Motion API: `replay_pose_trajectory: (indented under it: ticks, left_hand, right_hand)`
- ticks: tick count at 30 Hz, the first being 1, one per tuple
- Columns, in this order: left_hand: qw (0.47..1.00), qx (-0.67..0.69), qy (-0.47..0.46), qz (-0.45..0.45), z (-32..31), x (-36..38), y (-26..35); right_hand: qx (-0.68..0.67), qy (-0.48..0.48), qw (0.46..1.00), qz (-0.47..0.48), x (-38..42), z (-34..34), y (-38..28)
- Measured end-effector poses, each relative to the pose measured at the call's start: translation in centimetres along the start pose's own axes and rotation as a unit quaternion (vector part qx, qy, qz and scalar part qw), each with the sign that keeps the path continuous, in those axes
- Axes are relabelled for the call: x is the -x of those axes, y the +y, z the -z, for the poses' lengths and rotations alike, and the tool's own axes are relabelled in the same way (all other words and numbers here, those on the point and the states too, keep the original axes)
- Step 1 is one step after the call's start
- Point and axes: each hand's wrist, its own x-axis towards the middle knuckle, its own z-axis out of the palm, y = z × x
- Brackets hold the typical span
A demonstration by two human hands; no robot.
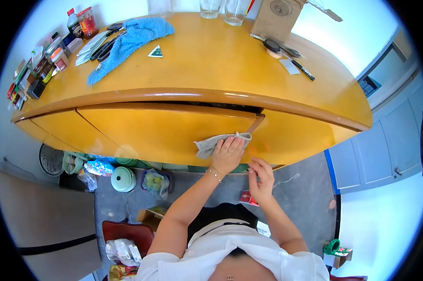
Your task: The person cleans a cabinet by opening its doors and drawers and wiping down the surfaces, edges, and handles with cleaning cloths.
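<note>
My left hand presses a grey cloth flat against the yellow wooden drawer, near its right end. The drawer stands slightly out from the cabinet, with a dark gap along its top edge. Just to the right and lower, my right hand hovers by the cabinet's lower edge, its fingers loosely bent and apart from the thumb. Nothing shows in it.
On the cabinet top lie a blue towel, a pen and a tape roll. Jars, glasses and a cardboard box stand behind. Below are a green pot and a chair.
</note>
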Motion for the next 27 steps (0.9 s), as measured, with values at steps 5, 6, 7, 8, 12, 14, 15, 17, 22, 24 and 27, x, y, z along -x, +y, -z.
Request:
replay_pose_trajectory:
  ticks: [5, 6, 7, 8, 12, 14, 15, 17, 22, 24, 27]
  left_hand:
    - [0.998, 0.043, -0.044, 0.014, 3.2, -3.2, 0.0]
    - [0.997, 0.035, -0.062, -0.002, 3.4, -3.1, -0.4]
    - [0.996, 0.026, -0.08, -0.018, 3.6, -3.0, -0.9]
    - [0.996, 0.034, -0.068, -0.049, 4.0, -2.8, -1.8]
    - [0.972, 0.181, -0.069, -0.13, 8.2, -3.9, -4.8]
    - [0.983, 0.141, -0.116, -0.028, 11.5, -4.1, -4.5]
    - [0.983, 0.12, -0.138, 0.022, 12.8, -4.1, -4.3]
    - [0.962, 0.114, -0.204, 0.139, 13.9, -4.1, -3.9]
    - [0.831, 0.283, -0.359, 0.317, 15.7, -3.9, -4.3]
    - [0.705, 0.488, -0.344, 0.383, 16.0, -3.9, -5.1]
    - [0.585, 0.624, -0.351, 0.38, 17.2, -6.1, -5.9]
  right_hand:
    - [0.021, 0.124, 0.989, 0.078, -4.8, -1.9, -2.2]
    - [0.005, 0.14, 0.99, 0.034, -5.7, -2.5, -2.6]
    - [-0.011, 0.156, 0.988, -0.01, -6.4, -3.0, -3.0]
    - [-0.026, 0.174, 0.983, -0.053, -6.6, -3.2, -3.2]
    - [-0.195, 0.076, 0.962, -0.176, -3.8, -5.6, -0.1]
    - [-0.334, 0.098, 0.905, -0.244, -2.7, -5.3, -0.4]
    - [-0.401, 0.108, 0.867, -0.274, -2.5, -5.1, -0.9]
    - [-0.452, 0.107, 0.829, -0.311, -2.2, -4.1, -2.0]
    - [-0.456, 0.109, 0.823, -0.321, -0.7, -3.0, -3.1]
    - [-0.432, 0.098, 0.835, -0.326, 0.1, -2.3, -3.5]
    - [-0.428, 0.059, 0.856, -0.283, 0.5, -0.9, -4.2]
